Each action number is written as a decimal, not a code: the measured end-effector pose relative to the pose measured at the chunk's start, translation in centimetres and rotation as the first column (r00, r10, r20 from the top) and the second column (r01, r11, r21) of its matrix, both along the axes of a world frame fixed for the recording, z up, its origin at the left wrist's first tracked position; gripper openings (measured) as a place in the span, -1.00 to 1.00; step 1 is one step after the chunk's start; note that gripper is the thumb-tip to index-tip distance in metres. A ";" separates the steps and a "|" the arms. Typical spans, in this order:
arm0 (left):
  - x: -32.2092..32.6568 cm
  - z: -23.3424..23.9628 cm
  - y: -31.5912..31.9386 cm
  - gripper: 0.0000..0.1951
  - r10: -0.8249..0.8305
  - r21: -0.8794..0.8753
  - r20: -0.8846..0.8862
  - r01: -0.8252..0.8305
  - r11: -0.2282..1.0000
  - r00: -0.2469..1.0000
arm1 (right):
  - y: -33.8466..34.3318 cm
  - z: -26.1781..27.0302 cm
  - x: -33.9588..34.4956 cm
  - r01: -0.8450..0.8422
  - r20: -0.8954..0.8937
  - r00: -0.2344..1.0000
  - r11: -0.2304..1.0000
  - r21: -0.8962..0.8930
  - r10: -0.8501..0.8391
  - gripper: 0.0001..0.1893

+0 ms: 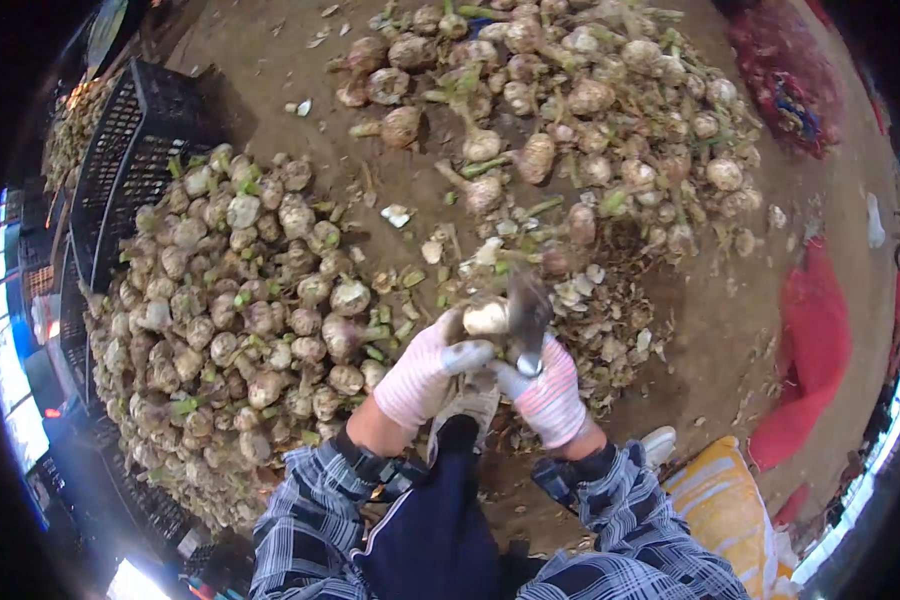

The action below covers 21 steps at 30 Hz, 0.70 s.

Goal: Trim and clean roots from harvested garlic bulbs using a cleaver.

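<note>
My left hand (420,375), in a pink-striped glove with greyish fingertips, grips a pale garlic bulb (486,318). My right hand (549,396), gloved alike, is closed around a dark hand tool (528,307) with a shiny metal part near the thumb. Motion blur hides the tool's exact kind. Its dark end is right beside the bulb, and I cannot tell whether they touch. Below and to the right of the tool lies a litter of dry garlic skins and trimmings (607,330).
A large heap of trimmed garlic bulbs (247,322) spreads at left against a black plastic crate (131,142). Ahead lies a pile of garlic with stems (592,97). Red mesh sacks (817,352) are on the floor at right, near a yellow-and-white sack (724,499).
</note>
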<state>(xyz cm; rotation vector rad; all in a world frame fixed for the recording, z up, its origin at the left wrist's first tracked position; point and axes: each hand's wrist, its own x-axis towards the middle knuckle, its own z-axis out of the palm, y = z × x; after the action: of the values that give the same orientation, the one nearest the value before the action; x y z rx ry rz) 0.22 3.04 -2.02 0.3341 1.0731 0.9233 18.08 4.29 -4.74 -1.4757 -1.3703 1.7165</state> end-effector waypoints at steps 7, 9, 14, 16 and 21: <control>-0.9 -1.8 -1.6 -0.25 -0.088 0.092 -0.213 0.110 0.990 0.973 | 1.7 1.5 2.4 -0.512 0.460 0.844 0.670 0.538 0.276 -0.64; -0.9 -1.8 -1.3 -0.27 -0.063 0.250 -0.340 0.155 0.956 0.938 | 3.1 3.2 2.9 -0.598 0.541 0.788 0.577 0.556 0.296 -0.62; -1.2 -2.7 -2.1 -0.12 -0.038 0.163 -0.210 0.073 0.984 0.977 | 4.5 5.1 2.9 -0.839 0.742 0.509 0.446 0.313 0.437 -0.71; -0.7 -2.7 -2.3 -0.17 -0.030 0.191 -0.266 0.083 0.978 0.963 | 4.3 5.1 3.1 -0.868 0.774 0.454 0.416 0.272 0.441 -0.73; -0.3 -3.2 -2.4 -0.28 -0.080 0.149 -0.572 0.200 0.968 0.817 | 4.1 4.9 3.1 -0.868 0.776 0.465 0.394 0.304 0.426 -0.75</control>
<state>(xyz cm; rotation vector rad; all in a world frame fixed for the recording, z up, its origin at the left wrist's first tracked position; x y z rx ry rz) -0.05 0.68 -5.20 0.8904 1.4728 0.8176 21.20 8.41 0.20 -1.0101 -2.9377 0.7818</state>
